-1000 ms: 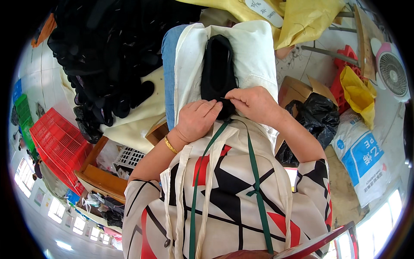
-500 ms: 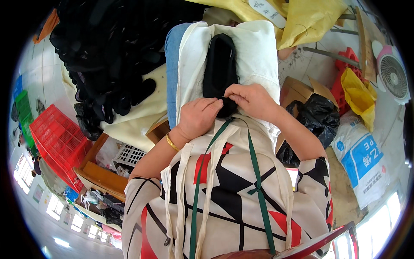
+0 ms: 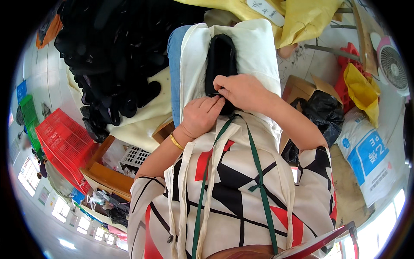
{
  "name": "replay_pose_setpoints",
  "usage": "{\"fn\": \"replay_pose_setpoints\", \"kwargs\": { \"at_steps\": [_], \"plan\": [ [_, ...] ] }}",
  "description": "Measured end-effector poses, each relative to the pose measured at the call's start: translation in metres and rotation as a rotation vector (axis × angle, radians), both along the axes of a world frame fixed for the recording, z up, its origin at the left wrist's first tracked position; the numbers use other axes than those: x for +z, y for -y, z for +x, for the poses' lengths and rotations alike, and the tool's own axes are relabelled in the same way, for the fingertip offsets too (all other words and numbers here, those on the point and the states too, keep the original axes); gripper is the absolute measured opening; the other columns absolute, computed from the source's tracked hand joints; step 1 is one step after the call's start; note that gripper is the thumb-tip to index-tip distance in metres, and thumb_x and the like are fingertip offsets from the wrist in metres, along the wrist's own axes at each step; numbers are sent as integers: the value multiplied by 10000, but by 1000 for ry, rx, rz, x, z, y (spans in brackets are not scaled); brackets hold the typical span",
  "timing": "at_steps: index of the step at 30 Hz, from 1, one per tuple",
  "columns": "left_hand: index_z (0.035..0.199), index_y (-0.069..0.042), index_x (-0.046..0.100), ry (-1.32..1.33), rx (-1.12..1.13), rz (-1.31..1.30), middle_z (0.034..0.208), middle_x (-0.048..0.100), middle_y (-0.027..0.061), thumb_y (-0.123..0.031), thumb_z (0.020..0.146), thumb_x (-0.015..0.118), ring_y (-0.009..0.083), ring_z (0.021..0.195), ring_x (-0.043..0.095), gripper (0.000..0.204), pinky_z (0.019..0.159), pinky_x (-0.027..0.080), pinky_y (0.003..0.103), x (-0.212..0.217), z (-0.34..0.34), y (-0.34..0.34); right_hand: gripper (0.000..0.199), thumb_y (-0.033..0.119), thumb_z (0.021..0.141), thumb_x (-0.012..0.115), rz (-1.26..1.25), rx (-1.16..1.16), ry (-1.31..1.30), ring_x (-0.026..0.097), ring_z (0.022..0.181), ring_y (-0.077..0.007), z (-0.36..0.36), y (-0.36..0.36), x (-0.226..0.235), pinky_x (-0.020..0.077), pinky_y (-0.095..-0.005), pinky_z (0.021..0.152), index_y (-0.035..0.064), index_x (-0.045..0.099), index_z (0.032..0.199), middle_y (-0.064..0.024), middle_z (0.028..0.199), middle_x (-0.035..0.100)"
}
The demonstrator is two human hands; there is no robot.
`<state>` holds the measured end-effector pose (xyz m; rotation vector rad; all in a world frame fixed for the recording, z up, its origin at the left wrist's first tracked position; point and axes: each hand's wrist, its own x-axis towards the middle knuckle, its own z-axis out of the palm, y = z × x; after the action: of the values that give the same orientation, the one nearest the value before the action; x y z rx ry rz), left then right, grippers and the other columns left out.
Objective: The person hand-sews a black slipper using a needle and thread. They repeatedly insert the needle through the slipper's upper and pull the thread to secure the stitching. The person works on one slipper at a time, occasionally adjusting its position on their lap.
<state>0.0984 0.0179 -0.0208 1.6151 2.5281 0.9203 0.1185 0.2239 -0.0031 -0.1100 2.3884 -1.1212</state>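
A black cloth shoe (image 3: 220,56) lies lengthwise on the white cloth (image 3: 255,47) over my lap, its opening facing up. My left hand (image 3: 201,113) is closed on the shoe's near end, fingertips pressed at its edge. Right beside those fingertips, my right hand (image 3: 241,91) is in a pinch over the shoe. A thin, pale, needle-like sliver (image 3: 211,94) shows by its fingertips; its full length is hidden. Both hands cover much of the near end of the shoe.
At the left is a large heap of black shoes (image 3: 116,56) on cream cloth. A red crate (image 3: 64,142) and wooden drawer (image 3: 105,172) stand nearer. To the right are a black plastic bag (image 3: 323,112) in a carton, a white-and-blue sack (image 3: 366,159) and a fan (image 3: 393,64).
My right hand has shifted slightly left and farther over the shoe, its fingers bent more. My left hand stays at the near end. The whole view has tilted a little.
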Motion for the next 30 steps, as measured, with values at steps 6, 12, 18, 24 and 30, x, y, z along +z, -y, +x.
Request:
{"fn": "replay_pose_setpoints", "kwargs": {
  "at_steps": [6, 12, 18, 24, 30],
  "plan": [
    [1060, -59, 650, -6, 15, 19, 1003, 687, 75, -88, 782, 647, 227, 859, 674, 279, 671, 542, 331, -3, 2, 2, 94, 189, 918, 621, -77, 61, -74, 604, 819, -313, -7, -5, 6, 488, -412, 699, 96, 611, 919, -78, 928, 559],
    [1035, -63, 643, 28, 66, 34, 967, 675, 70, -53, 766, 702, 242, 814, 660, 276, 655, 539, 329, -1, 2, 0, 126, 189, 977, 557, -336, -153, -137, 617, 780, -215, -5, 4, -27, 498, -340, 663, 77, 592, 934, -72, 976, 599],
    [997, -72, 664, 139, 119, 41, 895, 643, 67, -30, 751, 744, 260, 776, 627, 262, 646, 523, 349, 9, -5, -9, 199, 266, 1035, 528, -894, -676, 370, 541, 541, -72, -17, -18, 6, 436, -214, 467, 76, 554, 982, -30, 794, 642],
    [944, -97, 696, 295, 142, -46, 890, 628, 58, -56, 770, 725, 267, 822, 609, 181, 674, 520, 356, 13, -7, -11, 184, 152, 1016, 533, -1515, -938, -10, 526, 584, -140, -17, -82, 38, 467, -266, 596, -8, 572, 1098, -28, 695, 565],
    [918, -106, 701, 365, 173, -35, 879, 623, 57, -71, 799, 713, 268, 830, 610, 124, 672, 524, 363, 13, -10, -14, 140, 113, 1029, 533, -968, -876, 56, 637, 804, -153, 3, -44, 30, 541, -348, 887, 11, 577, 1113, -59, 843, 643]
  ]
}}
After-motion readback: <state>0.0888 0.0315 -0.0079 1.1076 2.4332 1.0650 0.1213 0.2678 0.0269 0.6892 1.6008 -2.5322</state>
